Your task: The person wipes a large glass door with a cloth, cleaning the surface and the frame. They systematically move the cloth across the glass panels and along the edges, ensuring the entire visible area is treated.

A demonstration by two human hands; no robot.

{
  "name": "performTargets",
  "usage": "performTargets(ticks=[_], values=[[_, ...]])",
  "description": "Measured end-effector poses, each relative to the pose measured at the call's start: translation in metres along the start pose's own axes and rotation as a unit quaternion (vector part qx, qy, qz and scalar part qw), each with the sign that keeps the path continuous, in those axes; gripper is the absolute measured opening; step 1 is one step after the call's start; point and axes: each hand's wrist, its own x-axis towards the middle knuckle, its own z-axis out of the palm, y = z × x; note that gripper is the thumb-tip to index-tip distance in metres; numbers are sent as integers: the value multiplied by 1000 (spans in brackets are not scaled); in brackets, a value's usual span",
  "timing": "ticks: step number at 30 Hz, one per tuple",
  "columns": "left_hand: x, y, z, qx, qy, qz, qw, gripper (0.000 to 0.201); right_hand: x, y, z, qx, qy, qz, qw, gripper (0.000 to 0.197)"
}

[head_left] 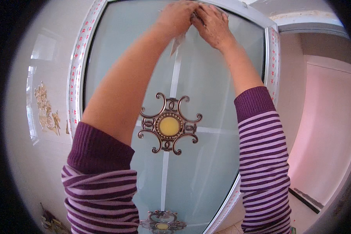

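Note:
Both my arms reach up in front of a frosted glass door (218, 93), and the hands meet at its top. My left hand (178, 17) is closed, with its fingers curled over. Below it hangs the pointed end of a thin pale piece (176, 45), cloth or film, I cannot tell which. Touching it on the right is my right hand (213, 28), its fingers bent and close together near the upper frame. Whatever lies under those fingers is hidden. A bronze scroll ornament (170, 126) with a yellow centre sits on the glass below the hands.
Red-printed protective film (75, 84) covers the pale door frame. Another scroll ornament (162, 225) shows low on the glass. At left is a glossy tiled wall (35, 156) with gold decoration (46, 107). A doorway with a pinkish panel (323, 128) stands at right.

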Motion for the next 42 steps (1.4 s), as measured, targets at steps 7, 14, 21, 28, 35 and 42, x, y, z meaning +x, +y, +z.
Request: performTargets(ticks=[7,14,21,28,35,42], values=[[-54,26,-28,9,-107,31,994,44,-45,-43,-27,55,-6,-27,998,36],[-124,59,-70,-37,-70,10,997,44,-108,-95,-28,40,19,5,999,32],[-172,103,-113,-73,-147,-29,986,46,-151,-134,-57,87,-38,9,995,34],[-191,127,-142,-105,-176,-52,977,45,-162,-142,-81,177,-92,24,980,30],[-212,139,-154,-150,-214,-66,963,51,-184,-158,-97,188,-131,14,973,29],[-240,163,-173,-136,-240,-77,958,58,-226,-194,-100,108,-130,20,985,36]])
